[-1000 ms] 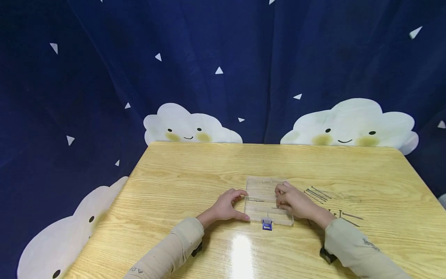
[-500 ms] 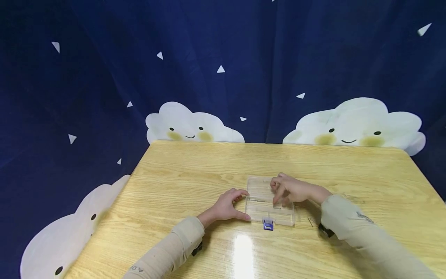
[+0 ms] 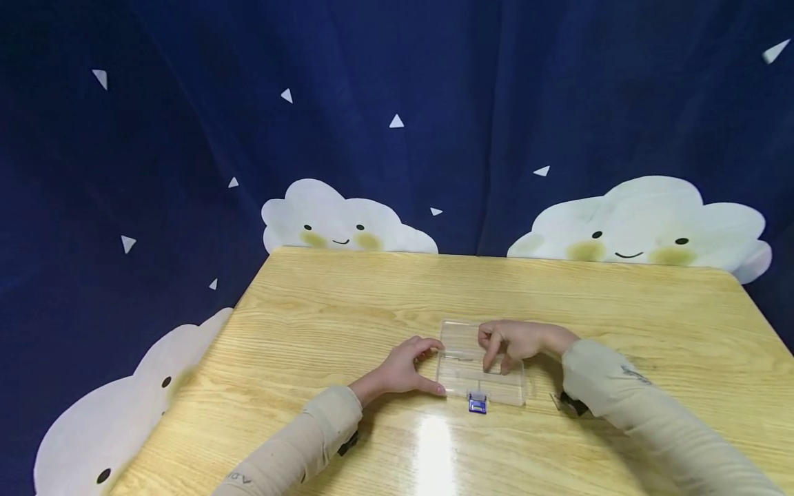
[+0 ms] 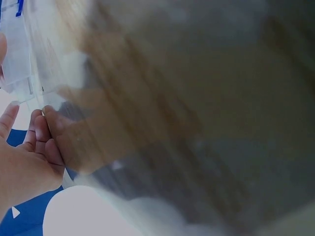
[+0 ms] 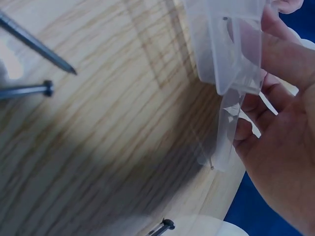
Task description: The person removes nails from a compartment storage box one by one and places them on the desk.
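Observation:
A clear plastic box [image 3: 459, 379] with a blue latch [image 3: 477, 403] lies unfolded on the wooden table, its lid [image 3: 457, 334] spread toward the back. My left hand [image 3: 403, 368] holds the box's left side, thumb at the front corner and fingers near the hinge. The right hand [image 3: 515, 341] reaches over the right part, index finger pointing down into the compartment, other fingers bent. A thin nail [image 3: 493, 373] lies in the box by its fingertips. The right wrist view shows the index behind the clear wall [image 5: 224, 54].
Loose nails lie on the table right of the box; the right wrist view shows a pointed one [image 5: 39, 44], a headed one [image 5: 24, 91] and another [image 5: 165, 226]. A dark blue curtain [image 3: 347, 103] with white clouds hangs behind the table [image 3: 347, 296].
My right hand has shifted slightly left, its index finger now extended down into the box, and its forearm now covers most of the loose nails. The left hand keeps its hold.

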### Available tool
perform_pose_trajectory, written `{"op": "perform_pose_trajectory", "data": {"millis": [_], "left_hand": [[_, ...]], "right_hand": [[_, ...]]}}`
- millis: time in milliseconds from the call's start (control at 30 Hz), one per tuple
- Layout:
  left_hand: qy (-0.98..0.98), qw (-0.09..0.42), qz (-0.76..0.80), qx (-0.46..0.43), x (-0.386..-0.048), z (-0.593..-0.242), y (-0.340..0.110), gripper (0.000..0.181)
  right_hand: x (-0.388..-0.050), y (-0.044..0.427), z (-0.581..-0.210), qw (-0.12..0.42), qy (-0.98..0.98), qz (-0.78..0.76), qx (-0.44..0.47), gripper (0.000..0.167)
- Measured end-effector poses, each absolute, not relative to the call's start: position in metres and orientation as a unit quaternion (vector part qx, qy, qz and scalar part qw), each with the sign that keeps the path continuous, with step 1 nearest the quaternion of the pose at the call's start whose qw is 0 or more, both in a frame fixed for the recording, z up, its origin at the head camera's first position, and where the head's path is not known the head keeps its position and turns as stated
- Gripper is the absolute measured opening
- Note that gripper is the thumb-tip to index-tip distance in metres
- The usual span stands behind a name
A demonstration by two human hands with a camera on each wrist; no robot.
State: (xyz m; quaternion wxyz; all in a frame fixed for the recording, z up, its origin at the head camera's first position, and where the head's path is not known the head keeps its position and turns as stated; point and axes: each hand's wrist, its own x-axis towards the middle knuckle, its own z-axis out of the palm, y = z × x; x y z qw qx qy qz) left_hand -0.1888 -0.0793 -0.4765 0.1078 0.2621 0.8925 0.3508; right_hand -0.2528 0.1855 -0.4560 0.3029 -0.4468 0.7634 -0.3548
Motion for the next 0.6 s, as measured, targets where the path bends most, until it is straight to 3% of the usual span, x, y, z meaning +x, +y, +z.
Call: {"op": "perform_pose_trajectory", "data": {"millis": [433, 600], "left_hand": [[0.892, 0.098, 0.349, 0.271, -0.1883, -0.4774, -0.0808, 0.069], [0.890, 0.097, 0.352, 0.273, -0.1880, -0.4767, -0.0805, 0.068]], "right_hand": [[-0.2507, 0.1830, -0.4568, 0.279, 0.768, -0.349, -0.459, 0.025], [-0.2491, 0.1840, -0.4578, 0.246, 0.770, -0.336, -0.484, 0.023]]}}
